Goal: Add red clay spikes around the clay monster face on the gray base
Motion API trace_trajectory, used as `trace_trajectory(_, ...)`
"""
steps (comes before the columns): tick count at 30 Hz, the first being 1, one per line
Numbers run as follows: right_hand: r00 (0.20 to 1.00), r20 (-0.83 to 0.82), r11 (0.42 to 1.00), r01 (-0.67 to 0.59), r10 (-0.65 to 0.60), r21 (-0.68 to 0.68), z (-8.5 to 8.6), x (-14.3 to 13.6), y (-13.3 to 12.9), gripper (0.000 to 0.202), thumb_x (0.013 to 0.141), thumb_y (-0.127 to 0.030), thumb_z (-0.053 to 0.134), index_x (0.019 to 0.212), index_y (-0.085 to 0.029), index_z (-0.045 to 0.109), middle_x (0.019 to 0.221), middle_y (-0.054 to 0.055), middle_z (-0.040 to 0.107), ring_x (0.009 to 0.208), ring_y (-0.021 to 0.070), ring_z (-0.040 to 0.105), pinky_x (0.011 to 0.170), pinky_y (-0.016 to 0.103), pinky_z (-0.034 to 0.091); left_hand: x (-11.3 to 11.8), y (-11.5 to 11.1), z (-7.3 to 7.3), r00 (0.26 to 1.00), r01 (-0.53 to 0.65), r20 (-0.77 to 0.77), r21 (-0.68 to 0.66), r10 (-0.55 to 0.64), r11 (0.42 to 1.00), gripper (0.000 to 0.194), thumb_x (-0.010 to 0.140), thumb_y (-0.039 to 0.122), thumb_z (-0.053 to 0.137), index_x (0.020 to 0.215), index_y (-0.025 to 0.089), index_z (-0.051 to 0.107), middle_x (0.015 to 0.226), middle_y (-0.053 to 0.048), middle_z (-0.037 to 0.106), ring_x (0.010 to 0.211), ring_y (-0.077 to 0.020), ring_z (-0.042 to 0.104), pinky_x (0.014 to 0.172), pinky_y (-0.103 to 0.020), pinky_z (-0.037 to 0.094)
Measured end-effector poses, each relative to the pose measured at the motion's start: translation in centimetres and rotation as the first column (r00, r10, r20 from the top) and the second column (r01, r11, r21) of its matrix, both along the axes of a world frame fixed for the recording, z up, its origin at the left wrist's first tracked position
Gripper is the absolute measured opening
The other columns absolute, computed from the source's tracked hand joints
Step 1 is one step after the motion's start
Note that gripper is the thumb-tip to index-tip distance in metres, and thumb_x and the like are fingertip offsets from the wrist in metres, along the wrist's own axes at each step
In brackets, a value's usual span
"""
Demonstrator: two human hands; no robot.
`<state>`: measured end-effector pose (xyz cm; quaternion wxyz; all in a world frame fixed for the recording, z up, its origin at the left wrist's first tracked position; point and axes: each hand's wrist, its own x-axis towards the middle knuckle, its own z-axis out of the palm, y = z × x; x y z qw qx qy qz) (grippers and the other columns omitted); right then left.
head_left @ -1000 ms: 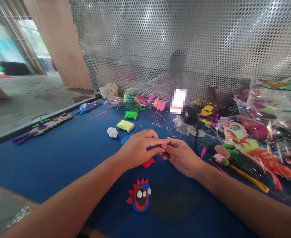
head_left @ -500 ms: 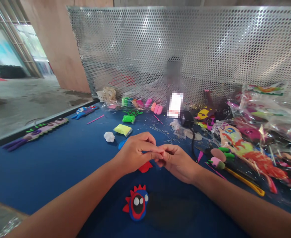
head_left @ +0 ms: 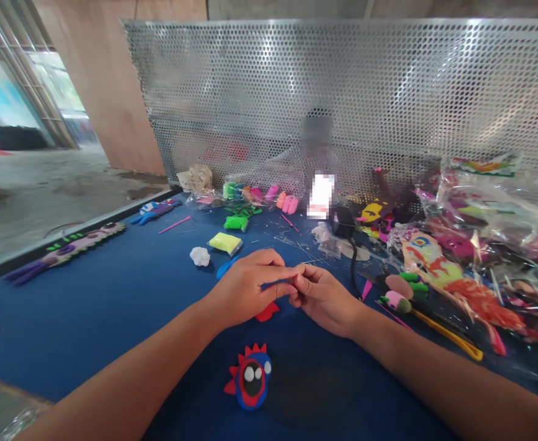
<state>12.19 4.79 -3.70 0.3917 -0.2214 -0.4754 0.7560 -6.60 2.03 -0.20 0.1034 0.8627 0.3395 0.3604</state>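
Observation:
My left hand and my right hand meet fingertip to fingertip above the blue table. Both are closed in a pinch, and whatever lies between the fingertips is too small or hidden to make out. Under my left hand, a red clay piece shows in part, and a blue clay piece peeks out behind it. Nearer to me lies a blue and red clay figure with red spikes and white eye ovals. A white clay lump and a yellow clay packet sit beyond my left hand.
Clay figures and plastic bags crowd the right side, with a yellow tool nearer. A long clay figure lies along the left edge. Clay packs line the back before a perforated metal panel.
The fingers of both hands have shifted slightly against each other at the tips. The whole view has moved a little; the objects on the table stay in place.

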Motion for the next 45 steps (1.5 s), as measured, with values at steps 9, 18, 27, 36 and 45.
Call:
trace_trajectory(9, 0.983, -0.072, 0.984, 0.162, -0.167, -0.069, -0.2, 0.0, 0.8, 0.034, 0.072, -0.047, 0.076, 0.070, -0.016, 0.062, 0.060, -0.004, 0.050, 0.053, 0.0079, 0.042, 0.052, 0.023, 0.033, 2.2, 3.2, 2.9, 0.937, -0.070, -0.333, 0.113, 0.104, 0.991, 0.020, 0.090, 0.028, 0.056, 0.081, 0.021, 0.073, 0.081, -0.002, 0.063, 0.078, -0.0150, 0.056, 0.069, -0.028, 0.042)
trace_trajectory(18, 0.964, -0.091, 0.965, 0.240, -0.250, -0.108, -0.3, -0.3, 1.0, 0.024, 0.074, -0.037, 0.077, 0.073, -0.016, 0.066, 0.060, -0.003, 0.053, 0.055, 0.0079, 0.044, 0.054, 0.023, 0.035, 1.2, 4.0, 0.7, 0.982, -0.009, -0.185, 0.160, 0.039, 0.987, 0.021, 0.094, 0.026, 0.050, 0.100, 0.020, 0.069, 0.090, -0.004, 0.061, 0.086, -0.0152, 0.055, 0.077, -0.028, 0.045)
trace_trajectory(27, 0.971, -0.041, 0.971, 0.232, -0.234, -0.061, 0.0, -0.3, 0.6, 0.023, 0.077, -0.037, 0.074, 0.074, -0.015, 0.069, 0.065, 0.000, 0.057, 0.058, 0.0092, 0.047, 0.055, 0.025, 0.032, 1.1, 3.9, 0.6, 0.999, -0.041, -0.011, 0.108, 0.042, 0.993, 0.015, 0.089, 0.025, 0.060, 0.092, 0.020, 0.073, 0.082, -0.003, 0.063, 0.077, -0.0129, 0.058, 0.068, -0.025, 0.047)
trace_trajectory(36, 0.967, -0.044, 0.968, 0.249, -0.250, -0.043, 0.0, -0.1, 0.5, 0.015, 0.081, -0.027, 0.072, 0.074, -0.014, 0.069, 0.064, -0.001, 0.055, 0.056, 0.0080, 0.045, 0.055, 0.024, 0.030, 0.5, 4.3, 0.5, 0.997, 0.021, -0.075, 0.146, -0.010, 0.989, 0.016, 0.089, 0.025, 0.060, 0.096, 0.020, 0.073, 0.089, -0.004, 0.064, 0.083, -0.0140, 0.059, 0.074, -0.027, 0.048)
trace_trajectory(45, 0.971, -0.043, 0.971, 0.237, -0.237, 0.002, -0.2, -0.1, 0.5, 0.016, 0.083, -0.028, 0.070, 0.074, -0.015, 0.068, 0.064, -0.001, 0.055, 0.055, 0.0075, 0.046, 0.054, 0.024, 0.030, 0.4, 4.2, 0.5, 1.000, 0.007, -0.024, 0.179, -0.003, 0.984, 0.013, 0.087, 0.024, 0.063, 0.092, 0.019, 0.074, 0.084, -0.003, 0.066, 0.078, -0.0122, 0.060, 0.069, -0.025, 0.049)
